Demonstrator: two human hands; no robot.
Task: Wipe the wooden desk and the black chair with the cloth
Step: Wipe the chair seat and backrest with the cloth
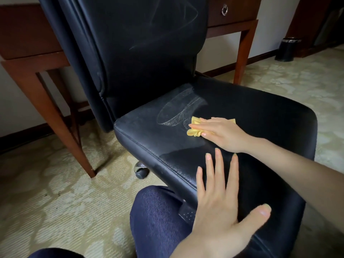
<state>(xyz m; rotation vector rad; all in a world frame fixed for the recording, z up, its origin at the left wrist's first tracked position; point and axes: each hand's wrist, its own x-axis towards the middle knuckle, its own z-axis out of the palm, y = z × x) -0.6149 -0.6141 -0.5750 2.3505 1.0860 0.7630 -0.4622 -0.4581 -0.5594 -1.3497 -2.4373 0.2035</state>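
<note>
The black leather chair (260, 116) stands in front of me, its tall backrest (145, 53) streaked with faint wipe marks. Whitish dusty smears lie on the seat near the back. My right hand (221, 135) lies flat, with straight fingers, on a yellow cloth (194, 132) in the middle of the seat and presses it down. Most of the cloth is hidden under the hand. My left hand (219, 207) rests palm down with spread fingers on the seat's near edge. The wooden desk (28, 34) stands behind the chair.
A desk leg (74, 138) slants down to the patterned carpet left of the chair. A chair caster (141, 171) shows under the seat. A desk drawer with a ring handle (224, 9) sits at the back right. A black bin (287, 49) stands by the far wall. My knee (160, 220) is in front of the seat.
</note>
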